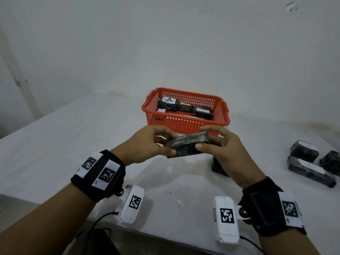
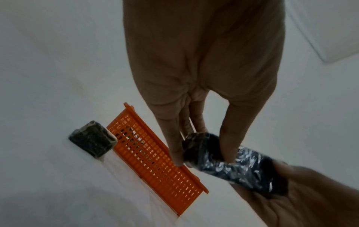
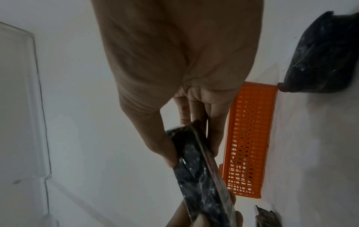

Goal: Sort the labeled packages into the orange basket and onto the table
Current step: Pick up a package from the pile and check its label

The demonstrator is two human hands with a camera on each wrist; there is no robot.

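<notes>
Both hands hold one black plastic-wrapped package (image 1: 189,144) above the table, just in front of the orange basket (image 1: 184,124). My left hand (image 1: 156,142) pinches its left end between thumb and fingers; my right hand (image 1: 213,138) pinches the right end. No label shows on the held package. The left wrist view shows the package (image 2: 233,162) gripped at both ends, as does the right wrist view of the package (image 3: 202,173). The basket holds several black packages, one with a white "A" label (image 1: 168,99).
Three black packages (image 1: 311,166) lie at the table's right, two with white labels up. Another dark package (image 1: 218,165) stands under my right hand. The white table (image 1: 73,137) ends near my wrists; a wall rises behind the basket.
</notes>
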